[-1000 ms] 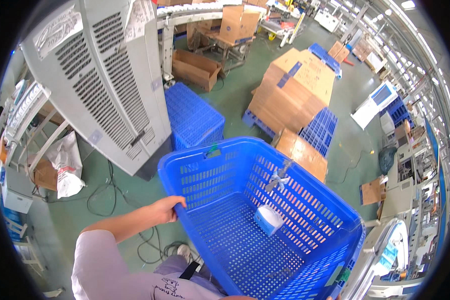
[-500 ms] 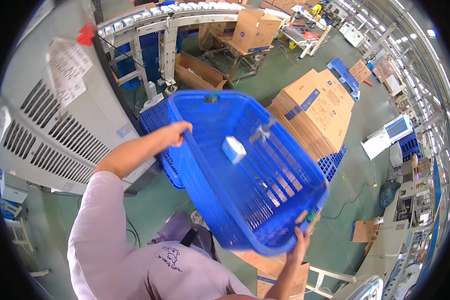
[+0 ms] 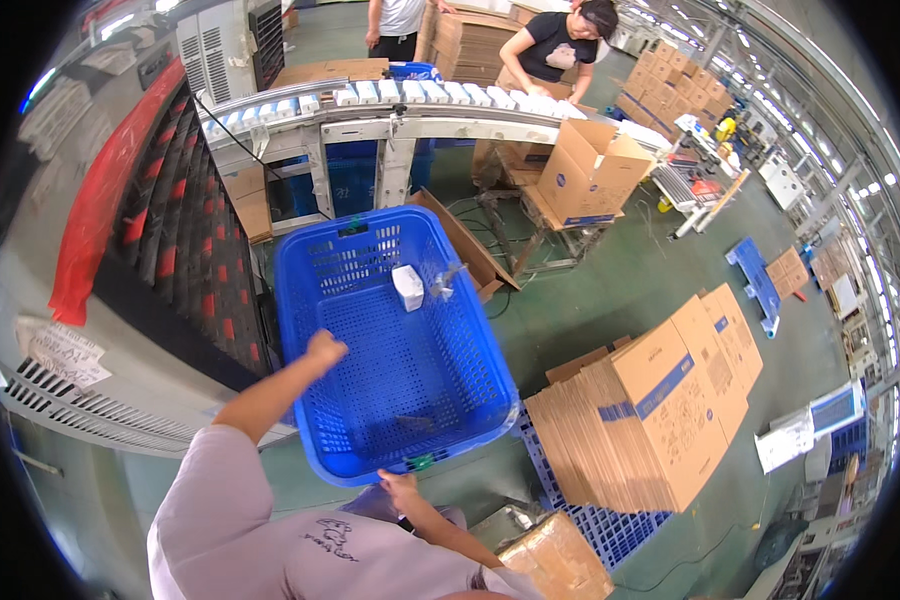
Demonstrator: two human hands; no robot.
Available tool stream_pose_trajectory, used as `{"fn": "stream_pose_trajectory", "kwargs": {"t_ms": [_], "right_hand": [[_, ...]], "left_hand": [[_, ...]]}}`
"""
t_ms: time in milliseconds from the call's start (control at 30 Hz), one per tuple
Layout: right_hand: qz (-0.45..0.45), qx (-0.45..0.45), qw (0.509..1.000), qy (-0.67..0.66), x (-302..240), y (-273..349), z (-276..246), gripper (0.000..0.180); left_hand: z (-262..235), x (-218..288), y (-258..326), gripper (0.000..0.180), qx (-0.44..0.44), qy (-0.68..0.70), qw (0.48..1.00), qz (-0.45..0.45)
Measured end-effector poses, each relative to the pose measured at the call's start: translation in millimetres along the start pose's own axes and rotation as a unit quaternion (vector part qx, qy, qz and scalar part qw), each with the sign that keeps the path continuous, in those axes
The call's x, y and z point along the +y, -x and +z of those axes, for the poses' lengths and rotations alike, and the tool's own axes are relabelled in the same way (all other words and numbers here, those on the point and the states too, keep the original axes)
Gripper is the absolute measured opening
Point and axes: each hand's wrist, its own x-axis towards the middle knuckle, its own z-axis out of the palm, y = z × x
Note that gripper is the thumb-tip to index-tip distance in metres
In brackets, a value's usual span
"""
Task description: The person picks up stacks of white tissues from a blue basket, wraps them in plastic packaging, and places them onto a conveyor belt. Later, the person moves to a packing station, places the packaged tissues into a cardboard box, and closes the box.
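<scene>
A large blue plastic basket [image 3: 360, 350] with slotted walls and a perforated floor is in front of me, its opening facing up. A small white box [image 3: 407, 287] stands inside toward the far end, next to a crumpled greyish scrap [image 3: 445, 284] at the right wall. My left hand [image 3: 325, 348] reaches past the left rim over the inside, its fingers curled closed and apart from the rim, with nothing visible in them. At the near rim, beside a green clip [image 3: 420, 462], my right hand [image 3: 400, 488] grips the basket. What lies under the basket is hidden.
A grey vented machine [image 3: 110, 400] with a red strip stands close on the left. Beyond runs a conveyor [image 3: 370, 112] with white boxes, an open carton [image 3: 585, 180] and two people behind it. Flattened cartons [image 3: 650, 410] lie on a blue pallet [image 3: 610, 535] at right.
The basket has turned more upright and shifted left, toward the machine and conveyor. My left hand has come off its rim; the right keeps hold. The view has swung, showing two people.
</scene>
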Motion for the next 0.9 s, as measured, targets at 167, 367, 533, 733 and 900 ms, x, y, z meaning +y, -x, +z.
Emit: {"fn": "stream_pose_trajectory", "kwargs": {"t_ms": [167,367,533,733,900], "right_hand": [[-0.170,-0.271,0.870,0.374,-11.5,-40.6,-19.5,0.038],[-0.245,-0.355,0.830,0.354,-268.2,-25.0,-124.9,0.034],[-0.408,-0.073,0.852,0.319,-416.2,-59.6,-239.6,0.023],[-0.512,0.136,0.635,0.563,-512.0,-116.6,-319.2,0.038],[-0.412,0.274,0.593,0.635,-544.3,-171.4,-351.9,0.046]], "left_hand": [[114.3,46.7,68.4,0.061,-0.152,-0.093,0.971,0.161],[208.6,148.7,50.7,0.053,-0.169,-0.191,0.901,0.351],[245.8,163.6,-44.6,0.056,-0.092,-0.423,0.836,0.337],[216.8,200.5,-98.5,0.050,-0.166,-0.448,0.798,0.368],[210.2,154.6,-126.0,0.037,-0.196,-0.462,0.768,0.398]]}}
